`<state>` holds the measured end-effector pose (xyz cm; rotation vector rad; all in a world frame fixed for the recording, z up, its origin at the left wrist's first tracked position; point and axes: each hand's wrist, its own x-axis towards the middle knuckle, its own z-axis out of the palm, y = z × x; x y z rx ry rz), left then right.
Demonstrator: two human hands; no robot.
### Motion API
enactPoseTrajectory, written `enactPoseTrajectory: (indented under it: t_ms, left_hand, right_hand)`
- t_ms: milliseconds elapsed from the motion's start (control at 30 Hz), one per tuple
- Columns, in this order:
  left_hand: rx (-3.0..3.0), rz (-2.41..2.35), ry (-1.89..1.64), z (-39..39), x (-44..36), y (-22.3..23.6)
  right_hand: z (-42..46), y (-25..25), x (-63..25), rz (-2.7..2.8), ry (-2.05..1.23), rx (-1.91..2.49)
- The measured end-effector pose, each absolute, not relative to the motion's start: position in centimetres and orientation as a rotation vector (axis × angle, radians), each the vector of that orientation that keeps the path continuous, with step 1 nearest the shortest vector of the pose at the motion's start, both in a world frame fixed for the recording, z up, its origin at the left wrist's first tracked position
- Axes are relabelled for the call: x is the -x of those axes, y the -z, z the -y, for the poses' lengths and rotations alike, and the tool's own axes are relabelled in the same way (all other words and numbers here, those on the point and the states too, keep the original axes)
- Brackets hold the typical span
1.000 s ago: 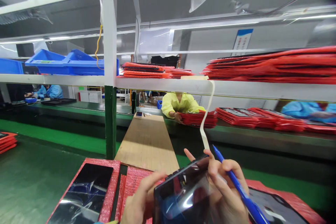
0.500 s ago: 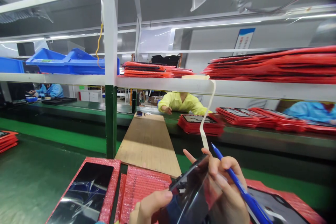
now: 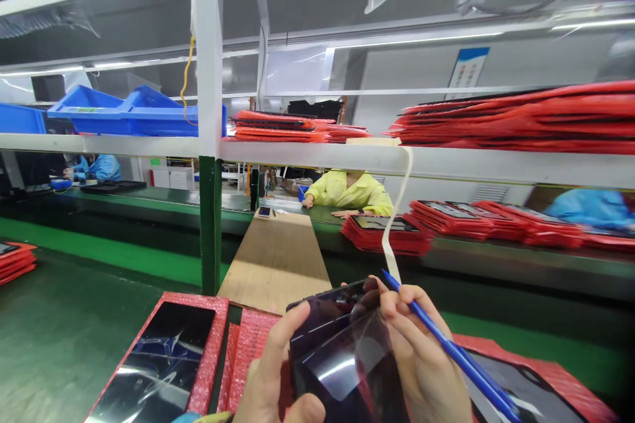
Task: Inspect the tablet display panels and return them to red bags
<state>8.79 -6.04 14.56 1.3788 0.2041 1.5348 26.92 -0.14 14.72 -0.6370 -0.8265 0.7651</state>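
Glossy black rectangular flat panel (image 3: 342, 357) held tilted above the green desk (image 3: 40, 337), at 6 o'clock in the view. Left hand (image 3: 272, 370): fingers clamped on the panel's 9 o'clock side, thumb lower along it. Right hand (image 3: 429, 360): fingers pressed together round a slim blue pen (image 3: 459, 358), tip towards 10 o'clock; fingertips lie at the panel's 1 o'clock corner, exact contact partly hidden. From the panel, at 9 o'clock: red bubble-wrap sheets (image 3: 251, 334), then a second glossy black screen (image 3: 153, 363) flat on red bubble wrap (image 3: 218, 330). At 4 o'clock: a dark grey panel (image 3: 536, 383) on red wrapping (image 3: 565, 383), partly covered by the pen. At 11 o'clock: a tan wooden board (image 3: 282, 258). At 12 o'clock, well apart: a stack of red-wrapped panels (image 3: 367, 234); just beyond, a person in a yellow top (image 3: 347, 190).
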Motion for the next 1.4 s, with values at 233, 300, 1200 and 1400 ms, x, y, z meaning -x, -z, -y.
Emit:
enactPoseTrajectory:
  t_ms: [233, 300, 1200, 1400]
  left_hand:
    - [-1.237, -0.084, -1.306, 5.3, -7.7, -14.4]
    - [-1.109, -0.071, -1.234, 5.1, -7.4, -14.6]
    - [-0.836, -0.086, -1.132, 4.1, -7.2, -15.3]
    - [-0.86, -0.085, -1.134, 3.9, -7.5, -15.7]
  right_hand:
    - [0.1, -15.1, -26.8, 0.714, -0.827, 0.698]
    - [0.2, -15.3, -26.7, 0.691, -0.836, 0.705]
    - [0.6, -16.1, -26.3, 0.328, -1.038, 0.749]
    - [-0.2, -15.3, -26.9, 0.41, -1.093, 0.663]
